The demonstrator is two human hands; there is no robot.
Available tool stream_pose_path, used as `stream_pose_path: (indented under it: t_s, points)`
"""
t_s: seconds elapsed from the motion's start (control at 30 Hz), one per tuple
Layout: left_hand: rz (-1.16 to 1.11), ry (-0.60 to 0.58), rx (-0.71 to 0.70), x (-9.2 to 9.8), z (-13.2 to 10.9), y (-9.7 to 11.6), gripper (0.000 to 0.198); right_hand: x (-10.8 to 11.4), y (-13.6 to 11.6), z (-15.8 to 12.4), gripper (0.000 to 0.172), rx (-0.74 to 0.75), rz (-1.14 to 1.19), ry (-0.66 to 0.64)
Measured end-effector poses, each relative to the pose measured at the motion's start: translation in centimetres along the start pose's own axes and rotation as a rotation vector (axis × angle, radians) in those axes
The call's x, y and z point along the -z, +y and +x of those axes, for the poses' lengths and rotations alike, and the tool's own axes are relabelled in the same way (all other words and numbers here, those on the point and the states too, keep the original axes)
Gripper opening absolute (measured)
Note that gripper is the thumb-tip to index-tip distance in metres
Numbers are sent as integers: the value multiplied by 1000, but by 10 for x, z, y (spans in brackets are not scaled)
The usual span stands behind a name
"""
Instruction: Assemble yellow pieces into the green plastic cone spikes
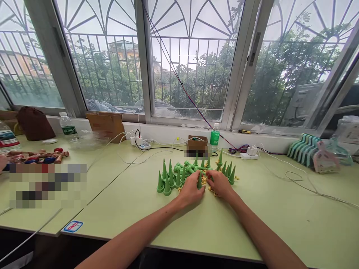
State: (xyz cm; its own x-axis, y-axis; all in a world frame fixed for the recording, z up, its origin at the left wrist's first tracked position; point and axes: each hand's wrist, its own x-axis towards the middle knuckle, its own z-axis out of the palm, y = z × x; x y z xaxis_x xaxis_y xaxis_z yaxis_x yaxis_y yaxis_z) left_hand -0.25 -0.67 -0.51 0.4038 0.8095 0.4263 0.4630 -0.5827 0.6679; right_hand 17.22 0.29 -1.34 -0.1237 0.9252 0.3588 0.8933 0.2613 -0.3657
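Note:
Several green plastic cones stand upright in a cluster on the pale green table, with more lying on their sides behind them and small yellow parts scattered among them. My left hand is closed round one green cone, which stands between its fingers. My right hand rests beside it, its fingers curled down onto the yellow parts; what they hold is hidden. More upright cones stand just right of my right hand.
A small brown box and a green bottle stand behind the cones by the window sill. Power strips and cables run along the back. Wooden toys lie at the left; teal plastic pieces at the right.

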Motion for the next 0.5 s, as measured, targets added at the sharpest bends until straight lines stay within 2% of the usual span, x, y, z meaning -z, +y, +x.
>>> stream_pose_path:
  t_s: [0.5]
  points:
    - [-45,4,62,-1,0,0,33,3,-4,-1,22,6,11,-31]
